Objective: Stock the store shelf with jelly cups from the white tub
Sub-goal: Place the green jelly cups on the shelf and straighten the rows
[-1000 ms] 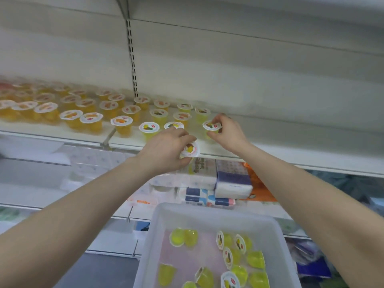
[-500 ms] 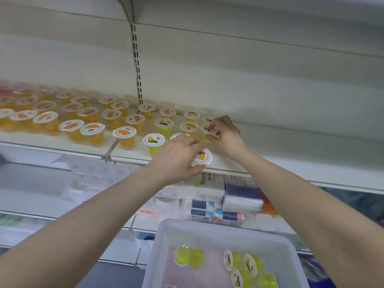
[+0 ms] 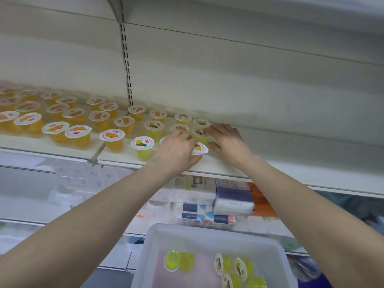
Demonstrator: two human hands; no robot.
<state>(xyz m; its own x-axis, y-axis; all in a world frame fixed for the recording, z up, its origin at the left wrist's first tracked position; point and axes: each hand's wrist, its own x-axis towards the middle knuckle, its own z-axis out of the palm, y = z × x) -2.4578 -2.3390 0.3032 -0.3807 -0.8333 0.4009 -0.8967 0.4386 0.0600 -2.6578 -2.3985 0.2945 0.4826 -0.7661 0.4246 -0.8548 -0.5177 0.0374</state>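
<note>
Your left hand point(image 3: 177, 151) reaches over the front edge of the white store shelf point(image 3: 228, 166), its fingers point(image 3: 194, 160) curled around a jelly cup point(image 3: 199, 149) — a small clear cup of yellow-green jelly with a round white foil lid printed with fruit. The cup tilts toward you, lid angled up and to the right, its base hidden behind your thumb, so you cannot tell from here whether it touches the shelf. Your right hand point(image 3: 227, 142) sits just beside it, fingertips pinching the lid rim of a second yellow-green cup point(image 3: 199, 133) standing upright one row back; the thumb is spread away, low on the shelf.

To the left, more cups stand in rough rows: a yellow-green one point(image 3: 143, 148) at the front edge, then orange jelly cups point(image 3: 113, 139) stretching toward the far left, all with the same white fruit-printed lids. The right stretch of the shelf is bare white board.

Below your arms, the white tub point(image 3: 207, 233) holds the remaining cups point(image 3: 179, 260) — lying on their sides, scattered loosely over its pale pink floor, bright yellow-green through the clear plastic. On the shelf below, tissue packs point(image 3: 232, 201) are stacked in white and blue wrappers.
</note>
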